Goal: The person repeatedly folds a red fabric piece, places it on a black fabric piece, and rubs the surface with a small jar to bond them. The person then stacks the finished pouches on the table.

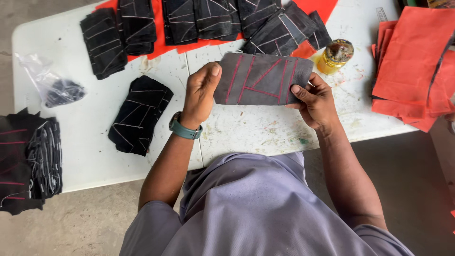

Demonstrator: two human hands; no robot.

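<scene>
I hold a grey rectangular leather piece (263, 78) with red stitched lines flat above the white table (90, 151). My left hand (201, 92) pinches its left edge, thumb on top; a teal watch sits on that wrist. My right hand (315, 102) grips its lower right corner, thumb pressed on the face. Both hands are level with each other over the table's middle.
A black stitched piece (140, 114) lies left of my hands. More black pieces (199, 19) on red sheet line the far edge. A yellow jar (334, 56), red sheets (414, 66), a clear plastic bag (52, 85) and a dark stack (28, 161) surround them.
</scene>
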